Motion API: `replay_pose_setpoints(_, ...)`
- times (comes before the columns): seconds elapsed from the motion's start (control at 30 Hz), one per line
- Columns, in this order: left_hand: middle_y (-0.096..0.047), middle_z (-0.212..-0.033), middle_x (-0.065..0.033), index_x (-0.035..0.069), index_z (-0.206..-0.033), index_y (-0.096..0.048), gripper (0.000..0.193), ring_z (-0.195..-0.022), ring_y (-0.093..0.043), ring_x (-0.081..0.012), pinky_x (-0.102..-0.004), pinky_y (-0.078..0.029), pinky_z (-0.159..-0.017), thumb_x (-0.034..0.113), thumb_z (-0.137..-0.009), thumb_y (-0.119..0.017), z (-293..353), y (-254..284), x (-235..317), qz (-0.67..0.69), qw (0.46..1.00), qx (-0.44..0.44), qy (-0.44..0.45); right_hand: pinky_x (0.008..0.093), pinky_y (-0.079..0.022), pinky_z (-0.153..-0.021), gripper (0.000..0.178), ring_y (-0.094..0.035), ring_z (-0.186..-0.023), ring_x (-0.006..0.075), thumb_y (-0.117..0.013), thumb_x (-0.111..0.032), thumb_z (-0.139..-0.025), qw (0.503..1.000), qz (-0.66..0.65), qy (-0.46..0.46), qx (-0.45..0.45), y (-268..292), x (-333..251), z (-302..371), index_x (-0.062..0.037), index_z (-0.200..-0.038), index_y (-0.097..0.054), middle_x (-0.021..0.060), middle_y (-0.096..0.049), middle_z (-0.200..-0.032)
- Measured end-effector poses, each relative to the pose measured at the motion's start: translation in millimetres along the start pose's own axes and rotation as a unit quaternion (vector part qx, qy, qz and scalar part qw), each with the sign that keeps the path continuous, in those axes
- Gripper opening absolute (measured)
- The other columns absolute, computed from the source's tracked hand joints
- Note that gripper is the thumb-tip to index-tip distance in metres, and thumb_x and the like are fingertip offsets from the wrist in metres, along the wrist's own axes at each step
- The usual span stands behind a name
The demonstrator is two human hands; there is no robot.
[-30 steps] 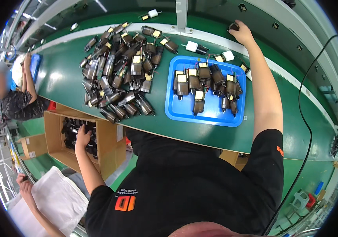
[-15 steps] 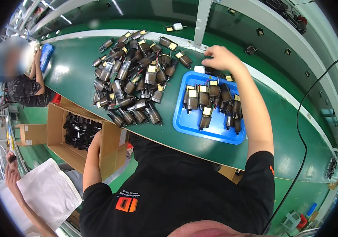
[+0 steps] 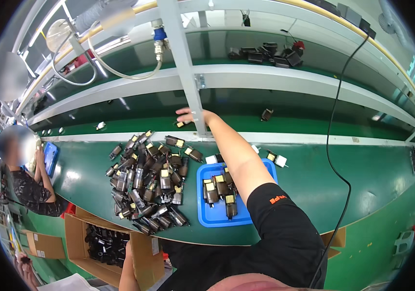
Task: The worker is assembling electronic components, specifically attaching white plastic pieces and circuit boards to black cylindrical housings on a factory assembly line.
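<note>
My right hand point(image 3: 194, 117) reaches past a white upright post, its fingers stretched out over a small yellow-labelled part point(image 3: 182, 124) on the far bench. The post hides some of the hand; I cannot tell whether it touches that part. Beneath my right arm sits a blue tray point(image 3: 205, 217) holding several dark translucent cylindrical units point(image 3: 231, 208) with yellow labels. To its left is a big pile of similar units point(image 3: 142, 182). My left forearm point(image 3: 128, 269) meets a cardboard box point(image 3: 145, 257) at the table's near edge; my left hand is hidden there.
Black parts point(image 3: 106, 245) fill the cardboard box. Units with white ends point(image 3: 279, 160) lie behind the tray. The white post point(image 3: 181, 63) and a rail divide the benches. A black cable point(image 3: 331, 160) hangs at the right. Another person point(image 3: 30, 189) works at the far left.
My view has tilted up toward the far bench. My right hand has moved from behind the tray, forward and left past the post. My left arm stays at the box.
</note>
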State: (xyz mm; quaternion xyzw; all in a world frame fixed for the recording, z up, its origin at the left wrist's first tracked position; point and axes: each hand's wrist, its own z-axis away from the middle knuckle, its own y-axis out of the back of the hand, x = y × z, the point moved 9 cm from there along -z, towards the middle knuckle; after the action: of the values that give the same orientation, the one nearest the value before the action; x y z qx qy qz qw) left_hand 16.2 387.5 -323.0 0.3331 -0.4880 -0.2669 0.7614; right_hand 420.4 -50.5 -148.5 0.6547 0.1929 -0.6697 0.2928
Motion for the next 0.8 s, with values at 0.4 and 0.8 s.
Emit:
replay_pose_setpoints(0.4,-0.066,-0.075,-0.0177,0.004,-0.07,-0.061,0.035,-0.073,-0.065,-0.0343,-0.0401,-0.053,-0.066,0.032,-0.054,-0.075,130.3,81.3,-1.3,-0.118,0.973,0.07,0.187,0.035,-0.047,-0.093,0.045,-0.062,-0.109,0.026,-0.062,-0.009,-0.084,0.918,0.303,0.064,0.249,91.8,-43.8,77.4,-0.0013,-0.128,-0.056,0.0192,-0.064,-0.117)
replay_pose_setpoints(0.8,-0.053,-0.059,-0.0027,0.01,-0.078,-0.035,0.039,-0.054,-0.058,-0.0172,-0.033,-0.042,-0.049,0.007,-0.07,-0.073,162.9,192.2,249.1,0.121,0.949,0.287,-0.055,0.0395,-0.033,-0.111,0.048,-0.046,-0.129,0.0259,-0.056,-0.003,-0.09,0.85,0.047,0.348,0.392,121.4,-198.5,342.6,0.0113,-0.135,-0.044,0.019,-0.051,-0.136)
